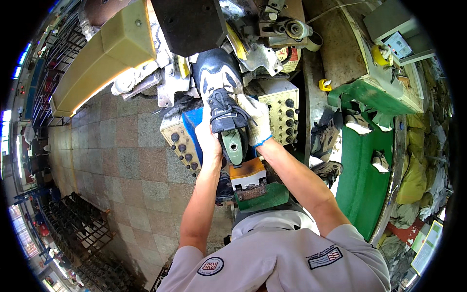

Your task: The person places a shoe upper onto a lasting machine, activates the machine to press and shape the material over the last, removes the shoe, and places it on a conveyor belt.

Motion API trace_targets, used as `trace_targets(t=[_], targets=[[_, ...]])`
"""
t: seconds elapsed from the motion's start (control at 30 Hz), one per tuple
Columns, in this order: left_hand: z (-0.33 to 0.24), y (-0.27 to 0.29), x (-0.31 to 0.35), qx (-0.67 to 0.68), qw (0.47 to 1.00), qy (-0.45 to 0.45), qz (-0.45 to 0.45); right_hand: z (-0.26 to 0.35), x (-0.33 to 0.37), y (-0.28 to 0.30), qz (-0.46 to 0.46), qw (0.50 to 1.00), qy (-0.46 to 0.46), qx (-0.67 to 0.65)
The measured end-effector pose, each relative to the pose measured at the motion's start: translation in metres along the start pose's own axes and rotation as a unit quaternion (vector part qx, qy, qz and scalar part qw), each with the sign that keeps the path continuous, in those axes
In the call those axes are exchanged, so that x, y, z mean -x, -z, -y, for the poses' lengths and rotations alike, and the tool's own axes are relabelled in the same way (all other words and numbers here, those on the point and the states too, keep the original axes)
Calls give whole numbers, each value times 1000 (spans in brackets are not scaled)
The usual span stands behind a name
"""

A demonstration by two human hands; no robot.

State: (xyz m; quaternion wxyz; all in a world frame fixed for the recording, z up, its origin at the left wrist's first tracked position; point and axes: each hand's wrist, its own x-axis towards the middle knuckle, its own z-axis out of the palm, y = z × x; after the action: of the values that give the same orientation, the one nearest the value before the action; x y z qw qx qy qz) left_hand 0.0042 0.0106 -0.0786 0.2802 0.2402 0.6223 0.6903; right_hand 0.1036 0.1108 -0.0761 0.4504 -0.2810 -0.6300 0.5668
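A black, grey and white shoe upper (224, 103) is pulled over a green last (235, 147). Its toe points away from me, under the dark metal block (189, 24) of a machine. My bare left hand (209, 138) wraps round the left side of the shoe near the heel. On the opposite side, my right hand (256, 119), in a white knit glove with a blue cuff, grips the shoe by its laces and collar. Both hands' fingertips are partly hidden against the shoe. Just below the heel sits an orange-brown pad (247, 169) on a metal bracket.
Control boxes with black knobs flank the shoe, one at the left (181, 146) and one at the right (282, 114). A yellowish machine cover (104, 58) juts out at upper left. More shoes (325, 136) lie at right, beside a green-surfaced bench (357, 180). Racks (78, 219) stand at lower left.
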Motion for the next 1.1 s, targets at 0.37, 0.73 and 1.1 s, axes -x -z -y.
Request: trace_targets(t=[0.37,0.73,1.1], targets=[[7,3,0,-28,996,-79,-4,6,-7,-4,-22,1000,0,23],[2,4,-2,-67,988,-139,-3,13,-7,1,-6,997,-76,-7],[136,69,167,-250,944,162,-141,36,73,131,-145,933,-280,-176]])
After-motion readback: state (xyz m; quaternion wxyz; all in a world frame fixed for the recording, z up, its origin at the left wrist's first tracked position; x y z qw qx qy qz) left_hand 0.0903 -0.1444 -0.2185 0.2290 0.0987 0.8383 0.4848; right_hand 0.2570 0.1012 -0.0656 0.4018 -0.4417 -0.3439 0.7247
